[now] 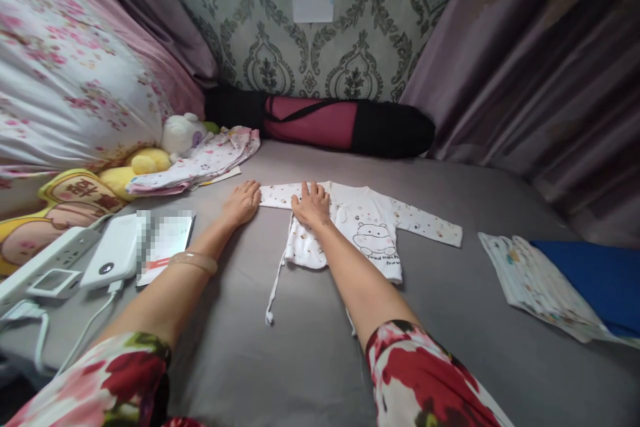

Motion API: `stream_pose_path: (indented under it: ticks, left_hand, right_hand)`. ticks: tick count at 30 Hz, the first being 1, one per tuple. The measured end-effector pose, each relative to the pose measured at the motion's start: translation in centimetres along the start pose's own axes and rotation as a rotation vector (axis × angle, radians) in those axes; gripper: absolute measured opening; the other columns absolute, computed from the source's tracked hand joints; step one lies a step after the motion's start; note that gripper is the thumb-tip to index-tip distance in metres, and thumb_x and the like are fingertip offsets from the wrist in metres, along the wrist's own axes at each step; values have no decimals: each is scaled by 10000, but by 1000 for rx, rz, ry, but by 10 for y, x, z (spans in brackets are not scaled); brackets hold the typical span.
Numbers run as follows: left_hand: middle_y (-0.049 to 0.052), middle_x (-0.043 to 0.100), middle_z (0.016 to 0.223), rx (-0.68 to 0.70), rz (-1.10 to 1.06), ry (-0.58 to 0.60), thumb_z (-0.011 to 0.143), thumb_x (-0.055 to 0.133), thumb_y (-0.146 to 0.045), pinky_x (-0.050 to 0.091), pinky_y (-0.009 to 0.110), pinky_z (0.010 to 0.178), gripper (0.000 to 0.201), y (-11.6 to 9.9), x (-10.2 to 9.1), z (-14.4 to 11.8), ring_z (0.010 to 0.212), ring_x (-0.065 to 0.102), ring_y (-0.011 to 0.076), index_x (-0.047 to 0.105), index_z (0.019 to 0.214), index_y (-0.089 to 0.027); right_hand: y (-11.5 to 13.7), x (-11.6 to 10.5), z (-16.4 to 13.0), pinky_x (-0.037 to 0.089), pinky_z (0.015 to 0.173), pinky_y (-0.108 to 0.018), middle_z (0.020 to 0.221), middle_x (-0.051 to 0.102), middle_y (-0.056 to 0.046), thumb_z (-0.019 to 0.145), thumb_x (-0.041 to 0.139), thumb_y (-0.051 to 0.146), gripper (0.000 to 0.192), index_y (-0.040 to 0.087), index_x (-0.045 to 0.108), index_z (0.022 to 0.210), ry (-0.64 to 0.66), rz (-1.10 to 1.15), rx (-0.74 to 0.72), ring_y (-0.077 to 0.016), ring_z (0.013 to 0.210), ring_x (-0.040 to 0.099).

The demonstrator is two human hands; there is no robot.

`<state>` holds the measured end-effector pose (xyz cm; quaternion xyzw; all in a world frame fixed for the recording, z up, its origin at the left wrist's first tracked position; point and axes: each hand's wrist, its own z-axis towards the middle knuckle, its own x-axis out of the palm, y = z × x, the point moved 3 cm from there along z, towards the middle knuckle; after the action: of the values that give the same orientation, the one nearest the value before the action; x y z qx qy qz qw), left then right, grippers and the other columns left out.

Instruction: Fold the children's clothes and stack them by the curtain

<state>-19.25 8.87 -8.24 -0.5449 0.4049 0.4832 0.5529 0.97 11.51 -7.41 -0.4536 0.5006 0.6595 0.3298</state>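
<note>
A small white baby shirt point(370, 213) lies spread on the grey sheet, with a hippo drawing on its front and small printed spots on its sleeves. My left hand point(243, 201) rests flat at the cuff of the left-hand sleeve, fingers stretched out. On the same sleeve, near the shoulder, my right hand point(312, 203) presses down with its fingers spread. The other sleeve point(430, 221) reaches out to the right, untouched. A thin tie string point(277, 287) trails from the shirt's left side toward me. My right forearm hides part of the shirt's lower front.
At left are a power strip point(50, 267), a white power bank point(117, 250) with a cable, a phone point(173, 240), plush toys point(150, 161) and folded printed clothes point(200, 163). A black and maroon bag point(310, 121) lies along the wall. Folded cloth point(540, 287) and blue fabric point(595, 280) lie right.
</note>
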Motion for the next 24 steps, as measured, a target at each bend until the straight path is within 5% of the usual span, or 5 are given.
stream_pose_path:
  ticks: [7,13,16,20,24]
  left_hand:
    - [201,433,1401,43,33,-258,979,330,-271,278,352,1076,445,-12,-18,-20,1260,403,275,429,1345,-38]
    - [210,503,1243,-25,-1,-287,918,368,-155,306,473,976,424,-46,-36,-30,1153,434,324,473,1315,-49]
    - [114,621,1020,92,-106,-179,895,437,-189,395,357,875,306,-92,-38,-43,958,543,233,592,1147,-112]
    - [29,629,798,425,-433,187,879,507,-323,409,258,664,207,-155,-23,-82,702,539,150,632,925,-164]
    - [45,612,842,546,-408,234,764,670,-510,408,263,644,363,-163,-10,-114,725,529,161,608,885,-174]
  right_hand:
    - [-27,-42,-7,314,1075,-310,1482,424,-130,957,383,395,551,136,408,1443,73,290,-77,-206,1321,414]
    - [-69,-95,-81,430,740,-245,834,711,-35,868,486,257,221,184,695,854,156,206,-102,-174,830,633]
    - [-74,-98,-110,396,662,-234,797,704,-34,835,525,244,162,190,665,773,266,129,-66,-164,773,624]
    - [-67,-88,-127,391,655,-251,971,700,-87,798,597,341,217,180,637,939,301,67,-25,-202,847,625]
    - [-67,-85,-131,412,693,-250,1065,680,-112,786,616,369,338,169,598,1059,334,72,-45,-217,927,622]
